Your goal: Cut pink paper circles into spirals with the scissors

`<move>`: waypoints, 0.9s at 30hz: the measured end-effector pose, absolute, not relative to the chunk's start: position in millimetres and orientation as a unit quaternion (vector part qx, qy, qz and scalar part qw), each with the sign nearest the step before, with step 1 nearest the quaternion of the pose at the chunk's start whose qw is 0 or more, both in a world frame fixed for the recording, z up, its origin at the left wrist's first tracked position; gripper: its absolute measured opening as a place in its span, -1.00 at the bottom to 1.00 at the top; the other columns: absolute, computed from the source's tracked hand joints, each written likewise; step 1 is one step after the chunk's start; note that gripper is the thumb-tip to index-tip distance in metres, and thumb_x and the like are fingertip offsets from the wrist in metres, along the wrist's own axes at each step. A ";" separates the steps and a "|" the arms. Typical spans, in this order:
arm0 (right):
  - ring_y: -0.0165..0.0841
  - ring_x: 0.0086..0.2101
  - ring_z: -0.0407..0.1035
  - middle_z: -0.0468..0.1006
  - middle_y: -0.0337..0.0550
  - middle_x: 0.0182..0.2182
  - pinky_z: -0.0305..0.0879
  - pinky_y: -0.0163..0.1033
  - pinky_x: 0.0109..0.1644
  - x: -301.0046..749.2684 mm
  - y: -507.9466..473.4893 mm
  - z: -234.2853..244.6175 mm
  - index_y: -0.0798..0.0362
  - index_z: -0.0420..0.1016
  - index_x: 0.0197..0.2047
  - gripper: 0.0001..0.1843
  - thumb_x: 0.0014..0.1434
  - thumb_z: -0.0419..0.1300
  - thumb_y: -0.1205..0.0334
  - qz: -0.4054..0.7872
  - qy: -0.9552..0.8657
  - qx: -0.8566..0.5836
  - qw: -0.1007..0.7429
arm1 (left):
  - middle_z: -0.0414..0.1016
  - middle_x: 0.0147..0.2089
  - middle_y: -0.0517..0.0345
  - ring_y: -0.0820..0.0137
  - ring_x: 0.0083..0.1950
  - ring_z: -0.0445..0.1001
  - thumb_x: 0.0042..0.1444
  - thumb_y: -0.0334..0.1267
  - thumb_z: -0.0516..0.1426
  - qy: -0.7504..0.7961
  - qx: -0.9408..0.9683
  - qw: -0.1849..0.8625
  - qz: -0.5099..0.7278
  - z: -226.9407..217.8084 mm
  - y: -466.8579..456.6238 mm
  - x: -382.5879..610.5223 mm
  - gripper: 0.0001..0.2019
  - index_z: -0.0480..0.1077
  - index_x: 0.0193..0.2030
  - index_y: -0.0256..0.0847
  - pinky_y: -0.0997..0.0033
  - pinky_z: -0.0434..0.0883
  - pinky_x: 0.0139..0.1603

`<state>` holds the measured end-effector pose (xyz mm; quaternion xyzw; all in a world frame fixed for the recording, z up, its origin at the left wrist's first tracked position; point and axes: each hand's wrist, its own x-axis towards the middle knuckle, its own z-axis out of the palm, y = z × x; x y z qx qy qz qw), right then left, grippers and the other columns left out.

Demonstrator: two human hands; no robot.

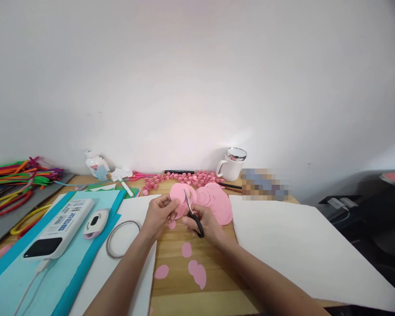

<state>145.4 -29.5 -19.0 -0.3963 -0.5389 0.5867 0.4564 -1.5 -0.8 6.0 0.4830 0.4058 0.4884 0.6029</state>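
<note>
We've got pink paper scraps (186,250) nearest, on the desk (174,300). Our right hand (206,221) has its grip around black-handled scissors (196,221); our left hand (159,215) pinches a pink paper disc (177,192) at the blades. Behind: white mug (232,170).

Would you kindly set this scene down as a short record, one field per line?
Left hand: holds pink paper
Right hand: grips black-handled scissors, blades at the paper
Wooden tabletop: loose pink pieces nearer the camera
Toward the wall: small pink curls, white mug
Left side: white device on blue sheet
</note>
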 end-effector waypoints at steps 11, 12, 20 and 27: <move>-0.53 -0.73 0.18 0.32 -0.39 -0.73 0.01 -0.45 -0.69 141.0 -31.6 -22.7 0.09 0.34 -0.47 -0.62 -0.15 0.36 0.00 0.590 -0.549 -0.407 0.430 | 0.24 -0.74 0.37 0.65 -0.76 0.07 -0.15 -0.17 0.30 0.411 0.482 0.590 0.501 5.9 0.3 -1.4 -0.72 0.30 -0.57 -0.26 0.62 0.02 -0.75; -0.53 -0.73 0.18 0.32 -0.39 -0.73 0.02 -0.44 -0.69 140.8 -31.5 -23.3 0.09 0.34 -0.46 -0.62 -0.14 0.36 0.00 0.589 -0.552 -0.406 0.428 | 0.22 -0.75 0.38 0.65 -0.76 0.06 -0.16 -0.18 0.30 0.413 0.486 0.584 0.501 5.3 0.5 -1.8 -0.72 0.30 -0.57 -0.26 0.62 0.01 -0.75; -0.52 -0.59 0.17 0.34 -0.36 -0.60 0.09 -0.39 -0.51 142.3 -27.3 -21.5 0.08 0.33 -0.36 -0.54 -0.23 0.41 0.03 0.592 -0.538 -0.361 0.479 | 0.23 -0.74 0.36 0.65 -0.75 0.06 -0.14 -0.16 0.28 0.419 0.537 0.571 0.458 7.6 -2.9 -1.2 -0.72 0.32 -0.62 -0.27 0.60 0.00 -0.74; -0.55 -0.61 0.09 0.28 -0.40 -0.61 0.03 -0.41 -0.53 143.7 -26.5 -23.9 0.08 0.32 -0.37 -0.57 -0.20 0.40 0.06 0.598 -0.533 -0.354 0.482 | 0.21 -0.75 0.37 0.64 -0.75 0.08 -0.11 -0.17 0.27 0.417 0.540 0.571 0.457 7.0 -2.8 -1.3 -0.73 0.32 -0.60 -0.26 0.59 0.01 -0.73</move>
